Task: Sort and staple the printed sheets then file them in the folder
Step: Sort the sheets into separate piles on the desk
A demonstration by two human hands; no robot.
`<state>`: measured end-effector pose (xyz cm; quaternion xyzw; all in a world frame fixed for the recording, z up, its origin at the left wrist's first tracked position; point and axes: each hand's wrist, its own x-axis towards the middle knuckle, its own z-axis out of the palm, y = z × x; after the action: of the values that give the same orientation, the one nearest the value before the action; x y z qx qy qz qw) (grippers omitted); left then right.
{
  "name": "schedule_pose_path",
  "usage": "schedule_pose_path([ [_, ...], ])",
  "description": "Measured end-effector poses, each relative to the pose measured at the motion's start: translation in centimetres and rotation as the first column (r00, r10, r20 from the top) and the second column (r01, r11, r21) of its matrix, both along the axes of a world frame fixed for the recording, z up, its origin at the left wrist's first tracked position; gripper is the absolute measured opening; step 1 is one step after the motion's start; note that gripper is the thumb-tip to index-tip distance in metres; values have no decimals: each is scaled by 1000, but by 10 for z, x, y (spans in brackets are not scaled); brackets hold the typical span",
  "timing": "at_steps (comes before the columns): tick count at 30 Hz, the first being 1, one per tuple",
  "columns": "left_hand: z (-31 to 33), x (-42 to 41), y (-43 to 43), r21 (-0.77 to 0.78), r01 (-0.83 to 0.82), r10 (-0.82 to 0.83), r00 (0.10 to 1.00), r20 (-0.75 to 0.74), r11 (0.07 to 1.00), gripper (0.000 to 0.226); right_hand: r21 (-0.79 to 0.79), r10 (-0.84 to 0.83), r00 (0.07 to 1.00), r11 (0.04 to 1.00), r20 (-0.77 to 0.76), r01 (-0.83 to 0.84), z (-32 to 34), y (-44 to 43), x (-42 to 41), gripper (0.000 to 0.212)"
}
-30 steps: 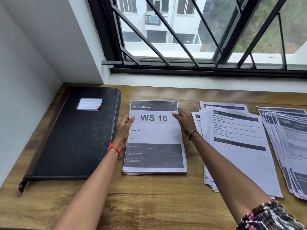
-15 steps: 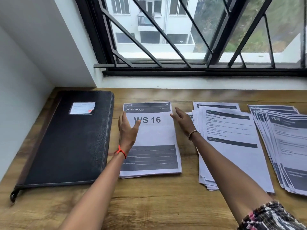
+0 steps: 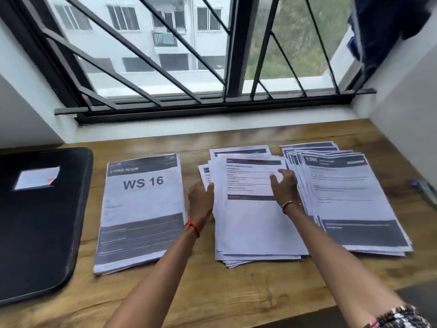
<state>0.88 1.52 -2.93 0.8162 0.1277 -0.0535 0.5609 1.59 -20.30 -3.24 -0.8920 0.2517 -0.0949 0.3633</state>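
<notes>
1. Right, both hands are at the middle pile (image 3: 248,223) of printed sheets, a loose, uneven heap lying on the wooden desk (image 3: 236,292) below the barred window (image 3: 212,55).
2. Left hand (image 3: 201,197): fingers straight and together, their tips against the pile's left edge. Its grip is slack and closed round nothing. A red band (image 3: 192,227) circles that wrist.
3. Right hand (image 3: 285,188): spread over the top sheet near its right edge, fingers loosely bent like a claw, tips at the paper. The grip has hold of no sheet that I can see. A thin bracelet (image 3: 290,204) sits at the wrist.
4. Left of the hands lies the "WS 16" pile (image 3: 142,209), squared up and headed LIVING ROOM, with neither hand on it.
5. Right of them, the fanned pile (image 3: 350,197) spreads sideways, its top sheet showing a number beginning 12. Its left edge lies just beside the right hand.
6. Far left, the black folder (image 3: 40,221) lies flat and closed on the desk, a pale label (image 3: 36,177) on its cover, apart from the "WS 16" pile.
7. At the desk's right edge sits a small object (image 3: 423,188), too blurred to name.
8. Up in the right corner a dark blue cloth (image 3: 378,27) hangs by the window.
</notes>
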Motion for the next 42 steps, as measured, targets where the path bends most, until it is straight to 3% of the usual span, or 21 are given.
schedule_pose_path([
  [4,-11,3,-17,135,-51,68,990,-127,990,47,-36,-93,973,996,-213,87,-7,-18,-2,43],
  [7,-2,7,-26,56,-106,112,986,-126,993,31,-54,-23,963,999,-269,9,-9,-16,4,43],
  [11,1,9,-33,-103,-97,86,991,-105,990,12,84,200,945,979,-259,-184,-8,-7,17,42],
  [13,-3,12,-31,-144,-84,73,994,-77,986,19,174,194,952,972,-237,-155,-8,-9,22,41],
  [17,-9,18,-21,-191,-116,90,987,-136,975,7,245,124,973,967,-192,-74,-10,-14,31,19],
  [19,-8,19,-19,-267,-111,73,986,-151,957,21,315,135,977,946,-165,-77,-4,-15,31,13],
  [23,1,20,-25,-270,-90,51,988,-148,959,30,530,181,974,844,-140,-80,1,-20,35,31],
  [27,10,24,-31,-256,-101,91,995,-51,961,28,527,201,979,833,-9,-167,20,-13,40,21],
  [30,34,27,-35,-284,-92,124,988,97,954,24,436,153,966,870,207,-231,54,-3,44,2],
  [31,46,29,-36,-279,-106,153,977,152,954,22,413,123,949,879,289,-239,65,0,46,6],
  [34,81,35,-37,-310,-119,223,918,327,943,18,379,41,854,884,518,-272,100,8,44,14],
  [37,99,32,-36,-343,-51,227,837,498,938,22,368,-38,724,878,689,-305,124,15,37,6],
  [39,98,25,-35,-336,-13,212,799,562,942,33,296,-6,670,900,742,-320,121,17,30,10],
  [42,77,12,-34,-340,-35,224,815,535,940,53,265,69,725,904,685,-336,95,20,14,35],
])
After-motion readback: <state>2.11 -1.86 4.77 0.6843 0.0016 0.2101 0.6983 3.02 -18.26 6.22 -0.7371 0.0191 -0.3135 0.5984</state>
